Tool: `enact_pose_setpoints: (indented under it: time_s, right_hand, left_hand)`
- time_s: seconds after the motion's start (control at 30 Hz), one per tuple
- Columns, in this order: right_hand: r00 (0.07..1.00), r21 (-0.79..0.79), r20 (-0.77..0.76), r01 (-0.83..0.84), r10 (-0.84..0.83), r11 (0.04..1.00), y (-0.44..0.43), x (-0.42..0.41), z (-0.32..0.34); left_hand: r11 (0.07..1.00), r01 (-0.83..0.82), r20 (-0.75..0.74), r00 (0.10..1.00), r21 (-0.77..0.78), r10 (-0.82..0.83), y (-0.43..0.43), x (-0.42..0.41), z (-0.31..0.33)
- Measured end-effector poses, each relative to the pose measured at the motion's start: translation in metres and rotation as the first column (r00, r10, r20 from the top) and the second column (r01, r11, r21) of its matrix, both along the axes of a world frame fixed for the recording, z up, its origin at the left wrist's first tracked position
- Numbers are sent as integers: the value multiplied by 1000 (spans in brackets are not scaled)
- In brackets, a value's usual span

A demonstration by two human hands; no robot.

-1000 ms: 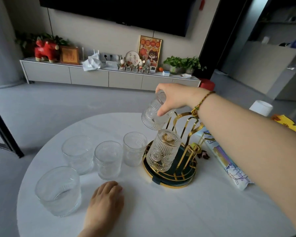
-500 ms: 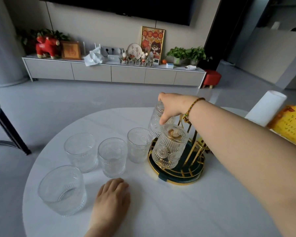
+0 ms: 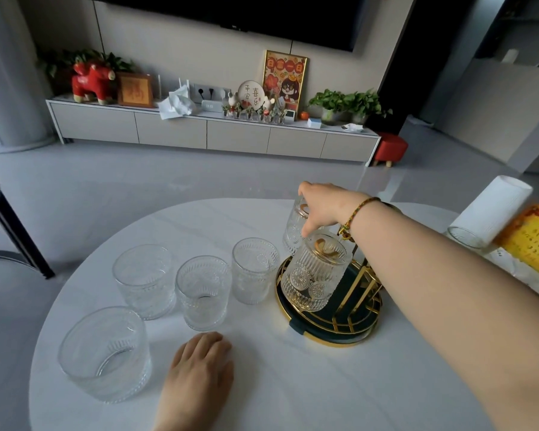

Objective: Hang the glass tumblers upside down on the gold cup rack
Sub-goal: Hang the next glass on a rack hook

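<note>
The gold cup rack (image 3: 360,306) stands on a dark round gold-rimmed tray right of centre on the white table. One ribbed glass tumbler (image 3: 315,275) hangs upside down on its near-left prong. My right hand (image 3: 322,205) is shut on the base of a second inverted tumbler (image 3: 293,231), which sits over the far-left prong. Several upright tumblers stand to the left: a small one (image 3: 253,275), another (image 3: 203,292), a third (image 3: 143,279) and a wide one (image 3: 105,353). My left hand (image 3: 199,371) rests flat on the table, holding nothing.
The round white table (image 3: 293,384) ends close behind the rack. At the far right stand a white paper roll (image 3: 492,209), a glass (image 3: 465,237) and a yellow package (image 3: 535,234). A dark chair (image 3: 0,219) sits left of the table.
My right hand has lowered the held tumbler from a tilted position above the rack to upright-inverted over the far-left prong. The left hand has stayed put; the view has shifted.
</note>
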State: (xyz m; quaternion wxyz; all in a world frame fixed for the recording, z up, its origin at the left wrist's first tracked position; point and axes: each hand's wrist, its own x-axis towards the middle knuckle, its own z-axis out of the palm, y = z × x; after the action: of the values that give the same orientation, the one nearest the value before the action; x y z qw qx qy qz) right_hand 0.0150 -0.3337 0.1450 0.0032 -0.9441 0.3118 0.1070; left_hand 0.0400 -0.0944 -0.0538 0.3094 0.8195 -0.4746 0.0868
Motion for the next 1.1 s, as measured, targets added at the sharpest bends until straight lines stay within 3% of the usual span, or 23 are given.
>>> enact_pose_setpoints:
  time_s: [0.57, 0.73, 0.87, 1.0, 1.1]
  right_hand:
    - [999, 51, -45, 17, -15, 999, -5, 4, -2]
    - [990, 95, 137, 2, -15, 995, 7, -4, 6]
    - [931, 57, 358, -90, 64, 994, 33, -17, 12]
    - [761, -4, 624, -221, 175, 975, 71, -35, 7]
    - [608, 66, 783, -290, 130, 955, 106, -49, -16]
  left_hand:
    - [1000, -5, 22, 1000, 22, 4, 1, 1, -1]
    - [1000, -6, 37, 999, 29, 5, 3, 1, -1]
    - [998, 13, 50, 999, 62, -16, 4, 0, 1]
    - [995, 65, 14, 998, 79, -66, 14, -3, 9]
    - [995, 82, -39, 996, 59, -80, 36, -11, 10]
